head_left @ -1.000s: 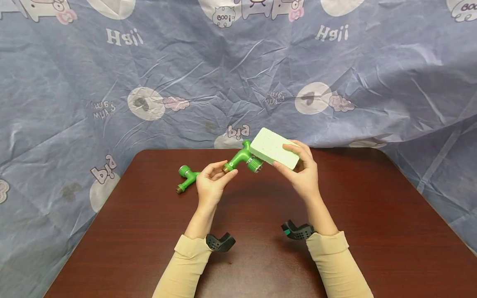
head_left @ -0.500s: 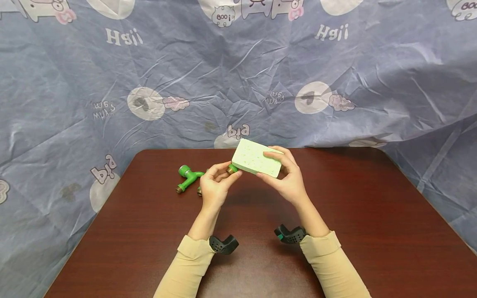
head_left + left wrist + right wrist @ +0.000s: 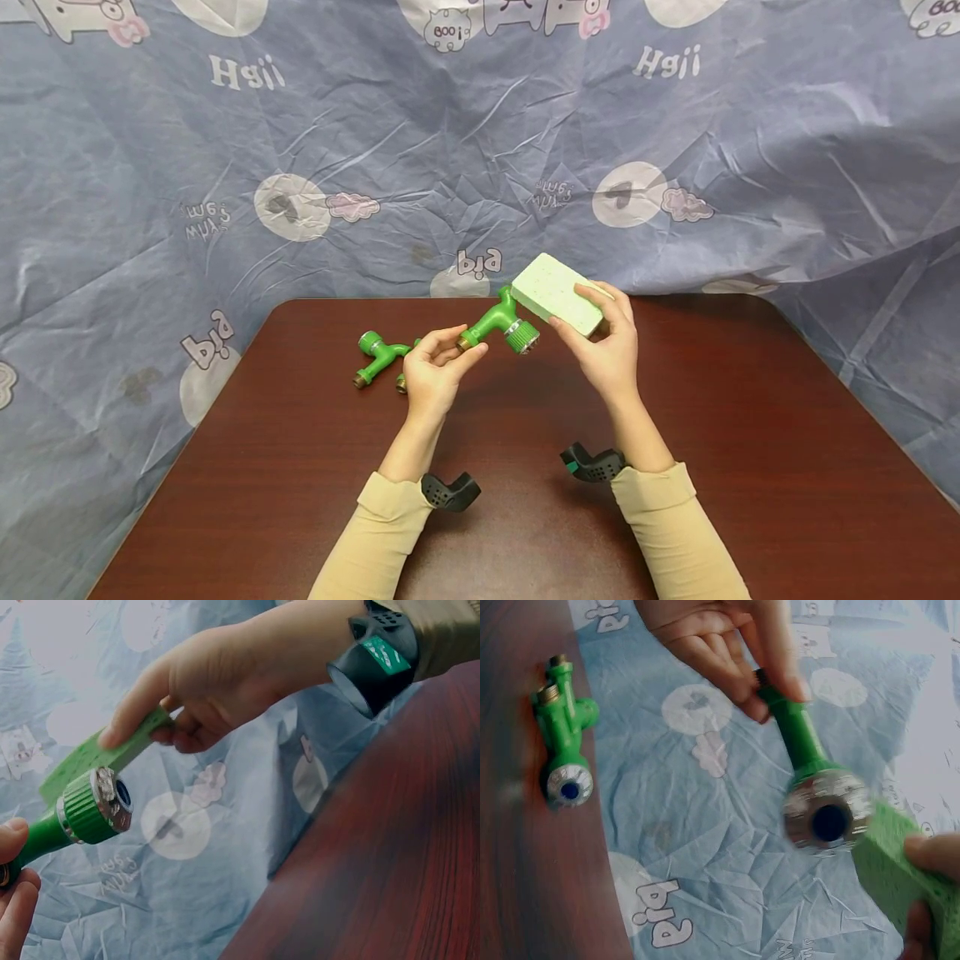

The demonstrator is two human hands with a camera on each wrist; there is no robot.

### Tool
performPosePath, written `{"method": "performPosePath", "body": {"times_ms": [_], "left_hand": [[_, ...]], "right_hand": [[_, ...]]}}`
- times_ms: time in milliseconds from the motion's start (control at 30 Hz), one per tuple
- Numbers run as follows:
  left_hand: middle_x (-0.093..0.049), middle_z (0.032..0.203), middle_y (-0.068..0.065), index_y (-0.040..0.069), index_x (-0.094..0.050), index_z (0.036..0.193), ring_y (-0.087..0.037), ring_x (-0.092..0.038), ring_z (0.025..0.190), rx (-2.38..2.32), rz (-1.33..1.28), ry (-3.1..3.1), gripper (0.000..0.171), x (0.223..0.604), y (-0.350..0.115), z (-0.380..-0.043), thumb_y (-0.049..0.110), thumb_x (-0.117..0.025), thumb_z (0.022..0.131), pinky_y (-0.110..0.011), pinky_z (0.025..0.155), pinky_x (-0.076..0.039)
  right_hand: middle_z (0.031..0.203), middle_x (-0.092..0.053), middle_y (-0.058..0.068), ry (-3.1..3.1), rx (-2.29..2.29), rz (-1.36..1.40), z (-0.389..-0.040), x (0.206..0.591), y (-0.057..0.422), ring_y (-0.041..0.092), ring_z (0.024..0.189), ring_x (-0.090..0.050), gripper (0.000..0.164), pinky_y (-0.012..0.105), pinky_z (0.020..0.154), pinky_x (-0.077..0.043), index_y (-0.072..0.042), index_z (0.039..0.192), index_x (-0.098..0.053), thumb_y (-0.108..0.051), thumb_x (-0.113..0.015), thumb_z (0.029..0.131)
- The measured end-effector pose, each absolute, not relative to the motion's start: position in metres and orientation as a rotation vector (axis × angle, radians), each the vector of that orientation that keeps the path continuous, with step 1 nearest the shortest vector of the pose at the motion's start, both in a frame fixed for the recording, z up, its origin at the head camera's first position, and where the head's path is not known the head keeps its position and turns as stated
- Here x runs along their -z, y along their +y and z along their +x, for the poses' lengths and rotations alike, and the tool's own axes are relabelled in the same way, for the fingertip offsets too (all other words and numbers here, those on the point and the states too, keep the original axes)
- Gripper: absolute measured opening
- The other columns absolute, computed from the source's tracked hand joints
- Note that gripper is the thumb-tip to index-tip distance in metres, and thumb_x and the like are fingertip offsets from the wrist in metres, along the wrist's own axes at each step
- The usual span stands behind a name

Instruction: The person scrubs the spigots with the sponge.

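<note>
My left hand [image 3: 433, 371] pinches a green plastic tap [image 3: 495, 320] by its brass-threaded end, holding it up above the table. The tap's ribbed knob with a silvery cap [image 3: 105, 801] points toward the right. In my right hand [image 3: 613, 354] is a pale green sponge [image 3: 558, 293], a thick rectangular block gripped between thumb and fingers. The sponge's near corner overlaps the tap's spout in the head view. Seen from the right wrist, the sponge [image 3: 896, 877] is close beside the tap's knob [image 3: 827, 814].
Another green tap [image 3: 381, 357] lies on the dark red-brown table [image 3: 525, 533], left of my left hand. Partly hidden behind that hand is a further tap's brass end [image 3: 402, 384]. A blue-grey printed cloth [image 3: 480, 150] hangs behind the table.
The sponge moved left over the tap, covering most of it, then went back up and right with my right hand. The left hand and the tap shifted slightly right.
</note>
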State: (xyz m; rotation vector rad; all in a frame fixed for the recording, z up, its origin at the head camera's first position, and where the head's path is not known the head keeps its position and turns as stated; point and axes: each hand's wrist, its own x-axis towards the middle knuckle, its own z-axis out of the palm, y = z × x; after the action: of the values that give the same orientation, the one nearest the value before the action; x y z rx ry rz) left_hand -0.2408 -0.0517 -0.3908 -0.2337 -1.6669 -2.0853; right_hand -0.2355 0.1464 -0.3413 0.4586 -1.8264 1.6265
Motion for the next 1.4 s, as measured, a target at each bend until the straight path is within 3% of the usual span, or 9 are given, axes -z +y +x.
{"method": "performPosePath", "body": {"times_ms": [200,433,733,833,1000,1200,1400], "left_hand": [[-0.067,0.086,-0.015,-0.011,-0.065,0.102,-0.011,-0.066,0.07,2.092,-0.24,-1.639,0.039,0.391,-0.055,-0.242,-0.008,-0.08,0.067,-0.026,0.067,-0.057],[-0.068,0.086,-0.009,-0.011,-0.065,0.103,-0.013,-0.067,0.072,2.16,-0.219,-1.548,0.038,0.388,-0.057,-0.241,-0.012,-0.078,0.067,-0.027,0.067,-0.057],[-0.068,0.08,-0.001,-0.01,-0.066,0.103,-0.011,-0.066,0.069,2.15,-0.195,-1.516,0.038,0.385,-0.061,-0.242,-0.011,-0.079,0.067,-0.022,0.062,-0.056],[-0.067,0.079,0.001,-0.011,-0.065,0.103,-0.01,-0.066,0.068,2.155,-0.185,-1.522,0.039,0.386,-0.063,-0.242,-0.01,-0.079,0.067,-0.02,0.058,-0.054],[-0.067,0.078,0.0,-0.001,-0.07,0.099,-0.009,-0.064,0.065,2.169,-0.151,-1.515,0.035,0.386,-0.065,-0.242,-0.009,-0.08,0.067,-0.017,0.048,-0.047],[-0.068,0.079,0.0,-0.001,-0.07,0.099,-0.011,-0.066,0.068,2.171,-0.168,-1.496,0.035,0.386,-0.064,-0.243,-0.009,-0.08,0.066,-0.019,0.056,-0.054],[-0.068,0.079,0.0,-0.001,-0.07,0.098,-0.011,-0.066,0.068,2.177,-0.174,-1.487,0.034,0.386,-0.063,-0.243,-0.01,-0.079,0.066,-0.021,0.059,-0.055]], "right_hand": [[0.125,-0.046,0.019,-1.796,-1.766,0.673,-0.235,0.343,0.146,0.014,0.092,-0.057,0.049,0.014,0.067,-0.05,0.012,0.115,-0.057,0.022,-0.071,0.068],[0.124,-0.044,0.026,-1.94,-1.645,0.889,-0.23,0.344,0.14,0.013,0.097,-0.056,0.05,0.014,0.069,-0.05,0.014,0.112,-0.057,0.021,-0.074,0.065],[0.125,-0.045,0.026,-1.969,-1.588,0.724,-0.235,0.342,0.155,0.012,0.102,-0.052,0.049,0.012,0.07,-0.048,0.014,0.112,-0.058,0.019,-0.073,0.067],[0.125,-0.045,0.024,-1.913,-1.597,0.599,-0.238,0.342,0.161,0.012,0.097,-0.053,0.048,0.011,0.068,-0.048,0.014,0.113,-0.058,0.018,-0.073,0.068],[0.125,-0.046,0.019,-1.793,-1.729,0.599,-0.247,0.35,0.165,0.015,0.09,-0.056,0.049,0.013,0.066,-0.049,0.013,0.114,-0.057,0.021,-0.072,0.068],[0.126,-0.047,0.015,-1.862,-1.737,0.753,-0.254,0.364,0.161,0.015,0.086,-0.059,0.051,0.015,0.061,-0.051,0.007,0.116,-0.061,0.016,-0.075,0.068],[0.126,-0.046,0.022,-1.887,-1.707,0.589,-0.249,0.355,0.158,0.014,0.091,-0.055,0.048,0.013,0.065,-0.049,0.013,0.114,-0.058,0.018,-0.072,0.069]]}}
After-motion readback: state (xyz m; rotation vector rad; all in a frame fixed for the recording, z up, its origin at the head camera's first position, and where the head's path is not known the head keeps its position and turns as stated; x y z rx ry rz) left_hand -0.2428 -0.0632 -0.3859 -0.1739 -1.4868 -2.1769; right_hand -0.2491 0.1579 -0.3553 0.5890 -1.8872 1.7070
